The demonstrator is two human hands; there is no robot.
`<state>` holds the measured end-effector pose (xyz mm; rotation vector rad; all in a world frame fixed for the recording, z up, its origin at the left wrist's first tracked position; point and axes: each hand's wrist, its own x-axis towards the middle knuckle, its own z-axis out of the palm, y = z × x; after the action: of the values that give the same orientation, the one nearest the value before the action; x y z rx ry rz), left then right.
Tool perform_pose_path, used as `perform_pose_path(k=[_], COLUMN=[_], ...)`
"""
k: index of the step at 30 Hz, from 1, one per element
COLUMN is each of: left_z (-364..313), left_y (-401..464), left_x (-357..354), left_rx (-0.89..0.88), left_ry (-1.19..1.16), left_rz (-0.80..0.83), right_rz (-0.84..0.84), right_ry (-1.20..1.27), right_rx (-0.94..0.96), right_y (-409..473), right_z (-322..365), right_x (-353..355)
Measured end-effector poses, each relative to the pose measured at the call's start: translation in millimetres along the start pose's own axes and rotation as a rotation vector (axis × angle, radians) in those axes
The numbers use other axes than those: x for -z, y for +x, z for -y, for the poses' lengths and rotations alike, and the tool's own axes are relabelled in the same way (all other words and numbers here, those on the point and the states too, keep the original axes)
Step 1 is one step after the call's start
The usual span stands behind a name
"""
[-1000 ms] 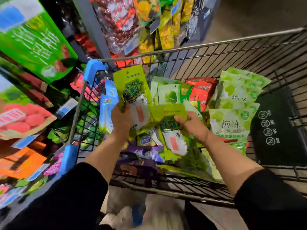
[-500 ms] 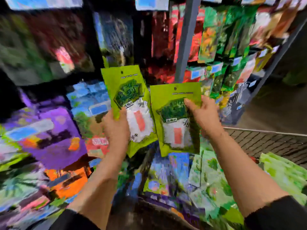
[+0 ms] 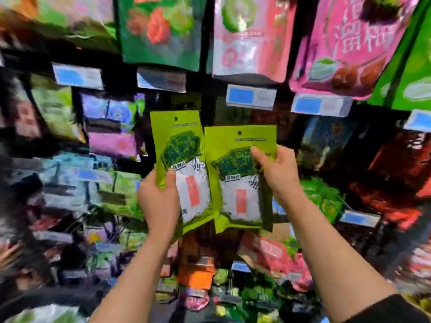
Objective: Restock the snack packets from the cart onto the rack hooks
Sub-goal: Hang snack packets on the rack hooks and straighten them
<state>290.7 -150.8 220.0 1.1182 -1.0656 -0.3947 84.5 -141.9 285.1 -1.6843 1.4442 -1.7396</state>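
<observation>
Two lime-green snack packets are held upright before the blurred rack (image 3: 210,94). The left packet (image 3: 179,145) is pinched at its lower left edge by the left hand (image 3: 158,201); the right packet (image 3: 235,183) is gripped at its right edge by the right hand (image 3: 275,173) — inner edges touching, hang-holes uppermost, dark space directly behind.

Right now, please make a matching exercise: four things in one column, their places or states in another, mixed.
1. left packet
2. right packet
3. pink bag
4. orange packet

a. hangs at the upper right
b. held by the right hand
c. low, below both hands
d. held by the left hand

Pairs: 1-d, 2-b, 3-a, 4-c
</observation>
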Motion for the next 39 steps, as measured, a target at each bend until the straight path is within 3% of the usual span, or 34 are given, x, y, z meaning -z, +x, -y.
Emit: perform_pose_path(k=[8, 15, 21, 39], left_z=[30.5, 46.6, 57.5, 62.1], left_y=[36.6, 66.5, 87.2, 101.5], left_x=[82.1, 117.8, 124.0, 115.0], left_rx=[0.06, -0.001, -0.016, 0.024], left_ry=[0.204, 0.208, 0.117, -0.008], left_rz=[-0.18, -0.247, -0.161, -0.015], right_rz=[0.118, 0.011, -0.024, -0.127], right_ry=[0.105, 0.211, 0.337, 0.37], right_rx=[-0.078, -0.174, -0.224, -0.313], right_y=[28.7, 52.0, 57.6, 79.2], right_z=[12.2, 22.0, 32.7, 40.0], right_x=[-114.1, -172.4, -195.4, -218.1])
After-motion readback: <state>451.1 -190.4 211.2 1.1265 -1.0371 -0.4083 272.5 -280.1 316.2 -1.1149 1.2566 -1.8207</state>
